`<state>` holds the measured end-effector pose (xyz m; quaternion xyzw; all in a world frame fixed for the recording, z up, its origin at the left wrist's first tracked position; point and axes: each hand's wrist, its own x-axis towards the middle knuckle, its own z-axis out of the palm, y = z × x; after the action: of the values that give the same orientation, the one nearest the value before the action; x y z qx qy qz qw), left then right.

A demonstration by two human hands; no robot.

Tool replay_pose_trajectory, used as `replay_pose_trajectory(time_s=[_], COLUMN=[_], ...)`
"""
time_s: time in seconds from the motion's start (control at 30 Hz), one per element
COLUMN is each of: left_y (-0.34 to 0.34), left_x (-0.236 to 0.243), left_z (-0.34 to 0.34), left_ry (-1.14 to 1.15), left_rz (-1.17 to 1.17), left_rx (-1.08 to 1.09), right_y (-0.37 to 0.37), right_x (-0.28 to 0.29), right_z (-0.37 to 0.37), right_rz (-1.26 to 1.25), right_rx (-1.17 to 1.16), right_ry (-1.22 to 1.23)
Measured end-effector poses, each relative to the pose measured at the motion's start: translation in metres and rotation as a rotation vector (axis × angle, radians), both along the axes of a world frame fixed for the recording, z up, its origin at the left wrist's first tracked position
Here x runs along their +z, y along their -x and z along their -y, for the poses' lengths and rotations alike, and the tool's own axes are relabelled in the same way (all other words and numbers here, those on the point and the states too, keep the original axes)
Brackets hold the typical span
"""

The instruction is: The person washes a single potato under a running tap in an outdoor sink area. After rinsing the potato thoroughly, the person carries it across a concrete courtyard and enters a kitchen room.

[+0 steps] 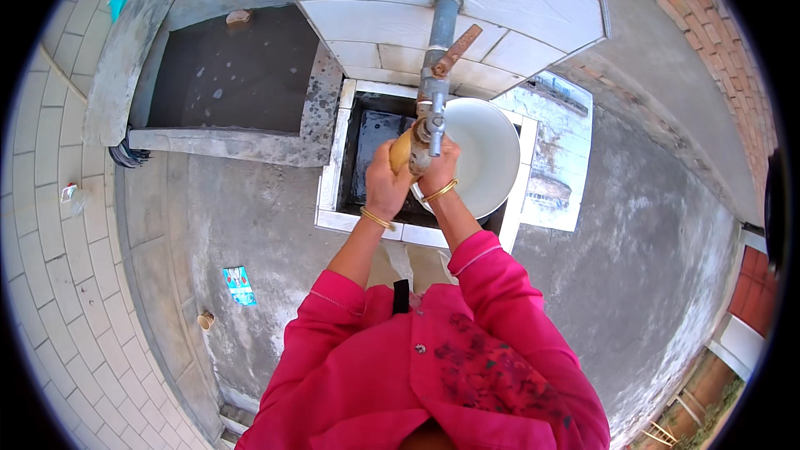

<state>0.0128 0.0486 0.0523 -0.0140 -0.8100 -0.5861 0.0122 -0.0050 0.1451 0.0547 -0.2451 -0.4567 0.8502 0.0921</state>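
Both my hands are together below a metal tap [436, 135] on a grey pipe. My left hand [386, 183] curls round a smooth yellow rounded thing [401, 152], whose kind I cannot make out. Close against it on the other side, my right hand [442, 168] is partly covered by the tap, and its fingers are mostly hidden. A large white basin [485, 146] sits just right of the hands, inside a small sink with a white tiled rim [331, 187]. Dark wet surface shows in the sink's left part.
A concrete trough [237, 140] holding dark water stands at the far left. Behind the tap rises a white tiled block [367, 17], with a rusty lever [458, 50] on the pipe. A printed sheet [562, 158] lies right of the sink; a blue packet [240, 286] lies on the floor.
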Motion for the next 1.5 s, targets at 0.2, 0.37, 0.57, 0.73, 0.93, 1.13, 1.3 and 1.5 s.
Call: replay_pose_trajectory(time_s=[0.2,0.37,0.57,0.73,0.93,1.13,1.3,1.5], left_y=[0.001,-0.003,-0.015,-0.019,-0.021,0.001,0.000,0.010], left_x=[0.032,-0.011,0.013,0.016,0.018,0.035,0.030,0.030], left_z=[0.013,0.007,0.004,0.006,-0.006,0.023,0.017,0.024], left_ry=[-1.000,-0.140,-0.624,-0.859,-0.421,-1.149,-0.769,-1.137], left_rz=[0.782,0.236,0.702,0.723,0.277,0.685,0.477,0.708], left_rx=[-0.100,0.059,0.048,-0.095,0.028,-0.376,-0.248,-0.383], right_y=[-0.005,-0.003,-0.016,-0.011,-0.004,-0.016,-0.019,-0.026], right_x=[0.009,0.016,0.021,0.029,0.008,0.041,0.028,0.095], right_z=[-0.010,-0.006,-0.006,-0.013,-0.005,-0.006,0.003,-0.021], right_rz=[-0.100,0.005,-0.119,0.045,0.003,0.082,-0.031,-0.146], right_rx=[0.344,0.182,0.204,0.322,0.145,0.279,0.011,-0.117], right_ry=[-0.049,-0.290,-0.370,-0.156,-0.331,-0.081,-0.429,-0.824])
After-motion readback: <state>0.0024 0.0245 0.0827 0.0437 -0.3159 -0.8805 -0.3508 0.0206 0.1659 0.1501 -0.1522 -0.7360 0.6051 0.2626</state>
